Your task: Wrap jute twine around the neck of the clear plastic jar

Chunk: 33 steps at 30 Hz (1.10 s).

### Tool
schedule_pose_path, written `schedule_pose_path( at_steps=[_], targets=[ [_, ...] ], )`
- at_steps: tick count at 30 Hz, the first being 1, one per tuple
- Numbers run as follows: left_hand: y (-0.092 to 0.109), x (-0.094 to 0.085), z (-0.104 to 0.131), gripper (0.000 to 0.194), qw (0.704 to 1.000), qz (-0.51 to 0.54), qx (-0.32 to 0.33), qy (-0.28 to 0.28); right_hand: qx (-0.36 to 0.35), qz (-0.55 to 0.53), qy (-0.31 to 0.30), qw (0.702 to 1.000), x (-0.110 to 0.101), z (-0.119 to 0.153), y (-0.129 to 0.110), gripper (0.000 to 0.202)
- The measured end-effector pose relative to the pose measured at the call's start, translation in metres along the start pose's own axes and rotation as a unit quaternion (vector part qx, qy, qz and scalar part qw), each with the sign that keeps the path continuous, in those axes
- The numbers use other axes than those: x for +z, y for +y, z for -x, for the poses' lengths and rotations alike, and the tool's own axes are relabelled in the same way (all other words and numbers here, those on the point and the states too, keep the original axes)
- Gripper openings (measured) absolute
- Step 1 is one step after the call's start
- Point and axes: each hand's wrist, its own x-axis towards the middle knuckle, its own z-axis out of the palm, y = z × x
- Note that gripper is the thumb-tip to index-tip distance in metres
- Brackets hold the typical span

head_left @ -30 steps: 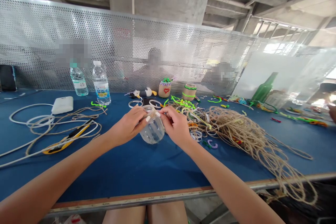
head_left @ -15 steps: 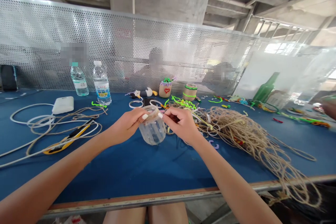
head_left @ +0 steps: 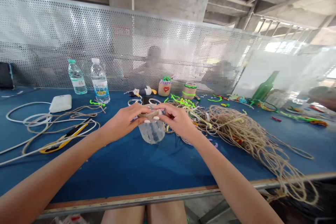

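A clear jar (head_left: 152,132) is held between both hands over the blue table, its mouth tilted slightly away from me. Something brownish, like twine or tape, circles its neck. My left hand (head_left: 126,119) is closed on the left side of the neck, thumb in front and fingers over the rim. On the right side, my right hand (head_left: 175,117) grips the neck too, with its thumb pressed on the front of the brownish band. Fingers of both hands partly hide the rim. Just right of my right hand lies a large tangle of jute twine (head_left: 236,126).
Two water bottles (head_left: 100,84), a white power bank (head_left: 61,103) and a yellow utility knife (head_left: 65,139) are on the left. Behind the jar stand two twine-wrapped jars (head_left: 164,88) and a penguin figure (head_left: 144,91). A green bottle (head_left: 265,87) stands at the right.
Both thumbs have come down onto the front of the jar's neck and closer together. My hands now cover more of the rim. The view has shifted slightly.
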Motion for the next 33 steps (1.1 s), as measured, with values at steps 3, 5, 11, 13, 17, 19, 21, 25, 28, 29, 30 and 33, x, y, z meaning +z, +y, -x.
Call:
schedule_pose_path(
  at_steps=[3,5,11,13,17,19,21,25,28,29,30,33],
  targets=[
    [0.0,0.001,-0.001,0.023,0.997,-0.042,0.048,0.037,0.0,-0.007,0.006,1.0,0.003,-0.002,0.0,0.015],
    [0.002,0.002,-0.002,0.024,0.993,-0.084,0.064,0.054,0.0,-0.006,0.011,1.0,0.005,-0.002,0.001,0.013],
    [0.006,0.001,0.0,0.032,0.958,-0.255,0.126,0.04,-0.033,0.036,0.021,0.999,0.008,0.0,0.006,0.017],
    [0.006,0.0,0.001,0.031,0.943,-0.299,0.141,0.033,-0.036,0.057,0.019,0.998,0.009,0.0,0.007,0.019],
    [0.005,0.0,0.001,0.029,0.93,-0.33,0.156,0.033,-0.03,0.071,0.013,0.997,0.011,0.001,0.007,0.023],
    [0.004,0.001,0.002,0.029,0.933,-0.326,0.147,0.035,-0.028,0.071,0.012,0.997,0.012,0.001,0.007,0.024],
    [0.004,0.003,0.003,0.029,0.939,-0.314,0.132,0.038,-0.027,0.07,0.014,0.997,0.012,0.001,0.006,0.024],
    [0.005,0.006,0.003,0.03,0.956,-0.269,0.104,0.058,-0.037,0.05,0.024,0.998,0.013,0.001,0.006,0.022],
    [0.006,0.004,0.0,0.031,0.984,-0.156,0.066,0.061,-0.026,0.034,0.022,0.999,0.014,0.001,0.006,0.02],
    [0.006,0.002,-0.001,0.031,0.992,-0.102,0.05,0.051,-0.02,0.029,0.022,0.999,0.014,0.001,0.006,0.019],
    [0.005,0.0,-0.002,0.031,0.997,-0.051,0.033,0.04,-0.015,0.023,0.021,0.999,0.013,0.001,0.007,0.018],
    [0.003,-0.004,-0.004,0.03,0.999,0.036,0.005,0.023,-0.013,0.013,0.027,0.999,0.013,0.001,0.007,0.015]
  ],
)
